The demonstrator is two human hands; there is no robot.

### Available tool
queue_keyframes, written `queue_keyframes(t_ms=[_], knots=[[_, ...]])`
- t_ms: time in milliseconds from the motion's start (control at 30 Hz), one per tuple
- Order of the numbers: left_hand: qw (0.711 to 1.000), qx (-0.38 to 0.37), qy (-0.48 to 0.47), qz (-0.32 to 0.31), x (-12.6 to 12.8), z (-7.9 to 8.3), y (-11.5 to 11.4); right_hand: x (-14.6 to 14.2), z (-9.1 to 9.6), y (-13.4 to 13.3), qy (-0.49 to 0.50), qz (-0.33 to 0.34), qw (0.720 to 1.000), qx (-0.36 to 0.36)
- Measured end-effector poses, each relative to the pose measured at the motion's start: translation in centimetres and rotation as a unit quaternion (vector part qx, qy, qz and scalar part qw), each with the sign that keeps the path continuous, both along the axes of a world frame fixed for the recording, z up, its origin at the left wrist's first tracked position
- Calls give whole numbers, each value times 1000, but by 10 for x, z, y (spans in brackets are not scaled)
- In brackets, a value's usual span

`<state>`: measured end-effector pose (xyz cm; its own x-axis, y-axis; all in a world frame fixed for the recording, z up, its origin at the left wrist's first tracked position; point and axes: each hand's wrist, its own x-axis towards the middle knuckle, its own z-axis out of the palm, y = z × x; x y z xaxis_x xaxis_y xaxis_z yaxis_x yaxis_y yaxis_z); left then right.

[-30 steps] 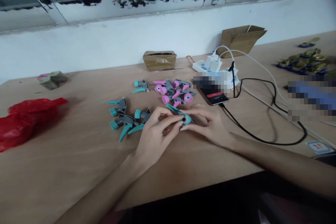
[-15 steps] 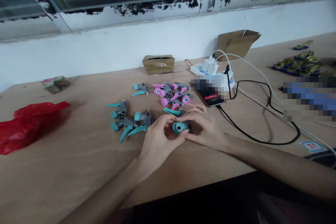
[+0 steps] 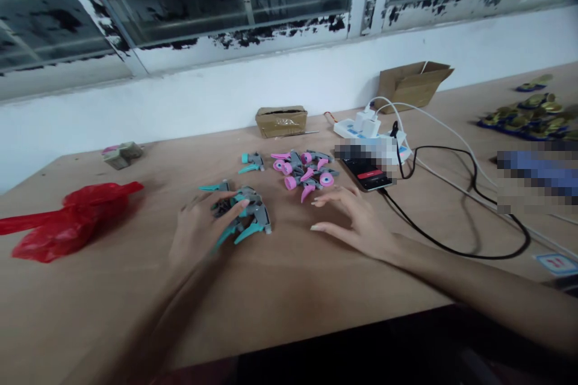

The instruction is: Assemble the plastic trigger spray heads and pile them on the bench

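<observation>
My left hand (image 3: pixel 196 225) is over the teal-and-grey group at left, somewhat blurred. Its thumb and fingers close around a grey-and-teal trigger spray head (image 3: pixel 251 195), which partly hides the ones beneath. Another spray head (image 3: pixel 258 216) with a teal lever lies on the table against it. My right hand (image 3: pixel 354 216) is open above the tabletop, its thumb and fingers apart and holding nothing. Just beyond its fingertips lies a cluster of pink-and-grey spray heads (image 3: pixel 291 181). A single teal spray head (image 3: pixel 253 162) sits apart, left of the pink ones.
A red plastic bag (image 3: pixel 79 216) lies at left, near a small greenish block (image 3: pixel 121 155). Cardboard boxes (image 3: pixel 280 122) stand by the wall. A phone (image 3: pixel 368 174), a power strip (image 3: pixel 345 127) and looping cables are at right, with gold-and-blue parts (image 3: pixel 533 117) farther right.
My left hand has moved left with the teal spray head, away from my right hand. My right hand has let go and opened. The camera view has shifted slightly.
</observation>
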<state>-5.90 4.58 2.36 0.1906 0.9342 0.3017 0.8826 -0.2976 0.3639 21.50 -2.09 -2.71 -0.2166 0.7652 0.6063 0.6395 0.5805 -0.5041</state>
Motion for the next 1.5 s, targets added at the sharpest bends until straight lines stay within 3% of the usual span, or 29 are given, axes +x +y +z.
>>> queue_keyframes(t_ms=[167, 300, 500, 633, 800, 1033, 1200, 1333, 1500], knots=[[998, 40, 30, -30, -1, 19, 16, 0, -3, 2, -13, -6, 1000, -20], [999, 6, 44, -19, 15, 25, 66, 1, -6, 6, -14, -12, 1000, -11], [996, -61, 52, -38, 37, 7, 138, 3, -5, 9, -18, -25, 999, -15], [991, -123, 40, -43, 38, -7, 156, 4, -3, 9, -8, -22, 1000, -15], [991, -134, 18, -2, 37, -11, 163, 3, -3, 9, 5, -16, 1000, -10], [989, -132, -28, 54, 49, -7, 154, 5, -4, 12, 16, -22, 999, -33], [993, -74, -73, 63, 51, 14, 135, 7, -4, 14, 0, -37, 999, -27], [994, -22, -110, 3, 63, 28, 84, 7, 2, 11, 3, -55, 998, 15], [971, -32, -168, -164, 86, 24, -9, 6, 5, 5, -40, -56, 992, 102]])
